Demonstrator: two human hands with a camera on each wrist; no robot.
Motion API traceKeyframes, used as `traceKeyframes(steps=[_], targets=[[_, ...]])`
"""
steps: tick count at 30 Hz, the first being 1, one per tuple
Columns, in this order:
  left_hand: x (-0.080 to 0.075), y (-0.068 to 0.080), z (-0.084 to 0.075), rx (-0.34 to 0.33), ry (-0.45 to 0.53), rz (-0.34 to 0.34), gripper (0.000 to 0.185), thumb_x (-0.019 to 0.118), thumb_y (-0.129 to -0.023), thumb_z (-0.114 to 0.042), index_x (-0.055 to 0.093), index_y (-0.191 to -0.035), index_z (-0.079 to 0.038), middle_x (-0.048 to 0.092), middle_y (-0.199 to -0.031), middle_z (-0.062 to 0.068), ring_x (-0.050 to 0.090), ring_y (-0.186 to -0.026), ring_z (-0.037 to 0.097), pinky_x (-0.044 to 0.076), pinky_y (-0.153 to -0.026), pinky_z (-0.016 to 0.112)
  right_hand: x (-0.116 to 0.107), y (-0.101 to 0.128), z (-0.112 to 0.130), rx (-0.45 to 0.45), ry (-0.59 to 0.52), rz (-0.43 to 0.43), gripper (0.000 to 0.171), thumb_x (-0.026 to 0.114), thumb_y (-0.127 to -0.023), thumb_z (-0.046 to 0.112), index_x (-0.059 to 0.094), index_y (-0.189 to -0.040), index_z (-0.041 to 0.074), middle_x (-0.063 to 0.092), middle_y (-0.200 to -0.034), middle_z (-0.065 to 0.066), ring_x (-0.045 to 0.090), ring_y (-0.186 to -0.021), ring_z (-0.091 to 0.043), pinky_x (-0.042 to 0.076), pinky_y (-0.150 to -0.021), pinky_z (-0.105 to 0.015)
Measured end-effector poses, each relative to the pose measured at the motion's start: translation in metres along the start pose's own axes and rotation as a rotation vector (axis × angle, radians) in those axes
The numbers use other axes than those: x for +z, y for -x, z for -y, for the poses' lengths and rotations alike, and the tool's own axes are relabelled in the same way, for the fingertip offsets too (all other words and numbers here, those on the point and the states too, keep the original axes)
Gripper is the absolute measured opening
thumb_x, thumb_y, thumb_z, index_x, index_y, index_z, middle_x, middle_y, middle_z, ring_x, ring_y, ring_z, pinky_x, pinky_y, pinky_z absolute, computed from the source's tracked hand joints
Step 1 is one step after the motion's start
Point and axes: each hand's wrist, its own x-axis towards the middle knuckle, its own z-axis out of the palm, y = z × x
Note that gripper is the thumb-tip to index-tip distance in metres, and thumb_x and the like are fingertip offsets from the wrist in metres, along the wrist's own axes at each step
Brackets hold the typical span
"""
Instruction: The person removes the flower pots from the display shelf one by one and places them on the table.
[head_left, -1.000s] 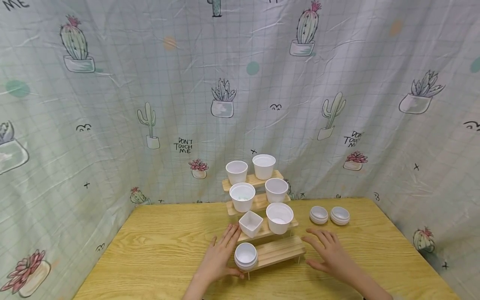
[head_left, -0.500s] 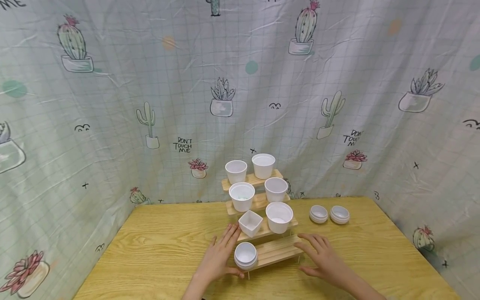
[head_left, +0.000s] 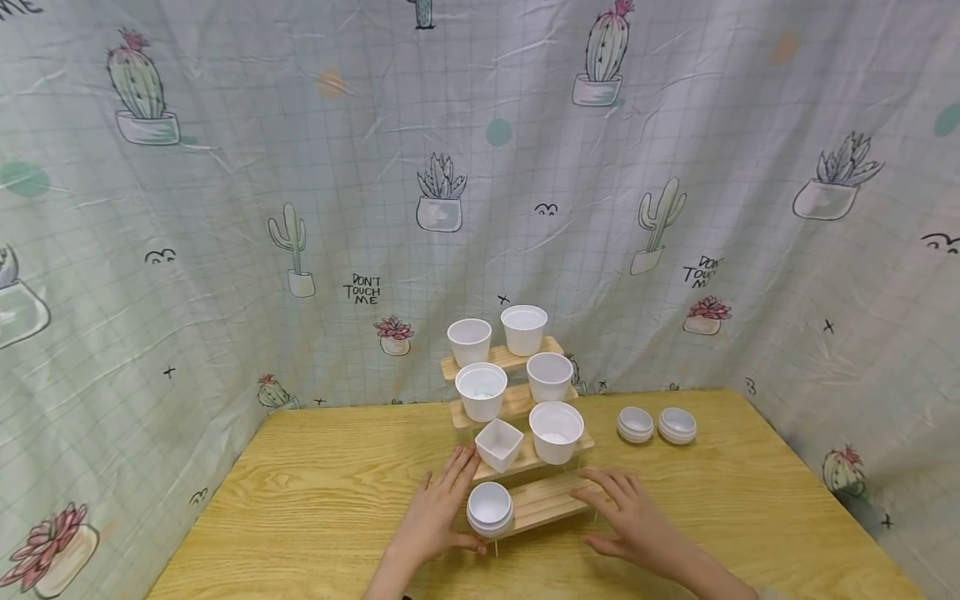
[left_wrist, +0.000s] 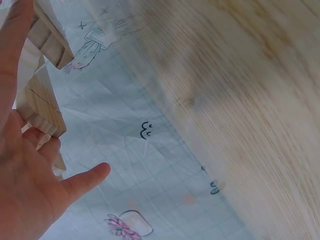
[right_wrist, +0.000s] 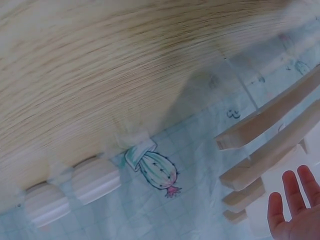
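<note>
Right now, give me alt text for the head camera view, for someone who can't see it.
Two open hands flank a four-step wooden stand on a wooden table: the left hand beside a low white pot on the bottom step, the right hand at that step's other end. Six more white pots fill the upper steps; two low pots sit on the table, before a cactus-print cloth.

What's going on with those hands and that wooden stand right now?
Left hand open against tiered stand, beside low white pot. Right hand open at bottom step. Nothing between them.
</note>
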Motion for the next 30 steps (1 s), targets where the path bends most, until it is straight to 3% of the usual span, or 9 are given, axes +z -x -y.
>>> traceKeyframes(steps=[14, 19, 25, 30], targets=[[-0.001, -0.001, 0.0, 0.009, 0.006, -0.009, 0.124, 0.074, -0.045, -0.057, 0.014, -0.144, -0.012, 0.018, -0.15, 0.007, 0.021, -0.136, 0.028, 0.033, -0.095, 0.063, 0.001, -0.019, 0.014, -0.08, -0.013, -0.037, 0.06, 0.076, -0.061, 0.04, 0.058, -0.113, 0.016, 0.053, -0.122, -0.007, 0.049, -0.103, -0.019, 0.035, -0.085, -0.032], [-0.001, 0.0, 0.001, 0.004, 0.012, 0.002, 0.124, 0.075, -0.045, -0.057, 0.014, -0.144, -0.013, 0.018, -0.15, 0.007, 0.022, -0.136, 0.029, 0.033, -0.096, 0.063, 0.001, -0.025, 0.019, -0.086, -0.021, -0.015, 0.058, 0.073, -0.066, 0.042, 0.057, -0.115, 0.017, 0.051, -0.123, -0.006, 0.047, -0.105, -0.018, 0.038, -0.083, -0.034], [-0.001, 0.001, 0.001, -0.002, 0.02, 0.003, 0.125, 0.075, -0.045, -0.056, 0.013, -0.144, -0.014, 0.018, -0.15, 0.007, 0.021, -0.136, 0.029, 0.033, -0.095, 0.063, 0.001, -0.03, 0.023, -0.082, -0.031, -0.008, 0.047, 0.055, -0.081, 0.05, 0.057, -0.115, 0.017, 0.051, -0.124, -0.006, 0.047, -0.104, -0.016, 0.038, -0.083, -0.033], [-0.001, -0.001, 0.001, 0.001, 0.026, -0.001, 0.125, 0.076, -0.044, -0.056, 0.013, -0.144, -0.014, 0.018, -0.15, 0.007, 0.021, -0.136, 0.028, 0.033, -0.095, 0.063, 0.001, -0.036, 0.027, -0.073, -0.016, 0.018, 0.049, 0.057, -0.08, 0.049, 0.055, -0.117, 0.018, 0.049, -0.126, -0.004, 0.047, -0.104, -0.014, 0.042, -0.082, -0.035]])
